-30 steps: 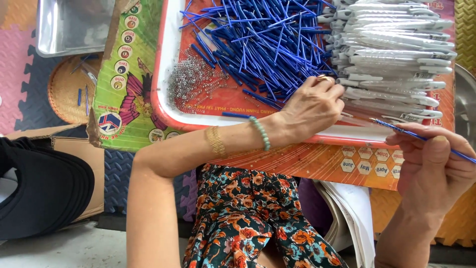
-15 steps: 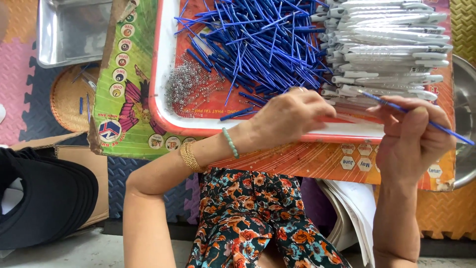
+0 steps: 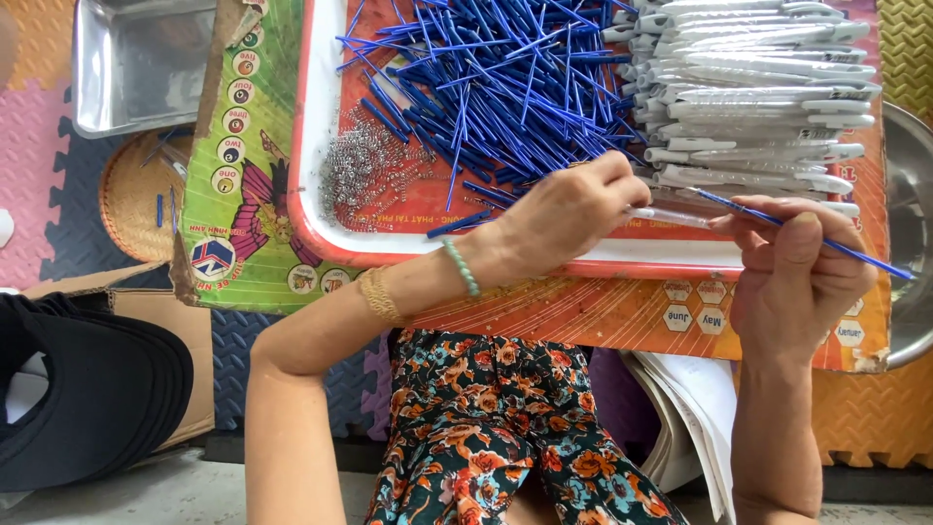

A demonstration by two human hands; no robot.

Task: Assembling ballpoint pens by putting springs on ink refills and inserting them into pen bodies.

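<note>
Blue refill (image 3: 807, 234), thin as a straw, is what the right hand (image 3: 797, 282) has pinched between thumb and fingers, and it runs on a slant from the hand's top out past it toward the right, over the edge of the orange board (image 3: 622, 311). Left hand (image 3: 573, 209) is closed around a white pen barrel (image 3: 671, 217), gripping it at one end so the barrel pokes out toward the right hand. The tips of the two parts sit just beside each other right above the near rim of the tray (image 3: 311, 126); can't tell if the refill is already inside the barrel or only touching it.

Tray is white-rimmed with an orange floor. A messy heap of blue refills (image 3: 496, 78) fills its middle, a neat stack of white barrels (image 3: 758, 97) lies on the right side, and a little mound of tiny metal springs (image 3: 364, 170) sits in the left part.

Left wrist has a green bead bracelet (image 3: 462, 267) and a gold band (image 3: 379, 297) further up the arm. Floral fabric (image 3: 486, 428) covers the lap below. Off to the left there's a steel tray (image 3: 136, 63), a round woven mat (image 3: 131, 194), a green printed cardboard sheet (image 3: 248, 146), and a black cap (image 3: 87, 389) on a cardboard box.
</note>
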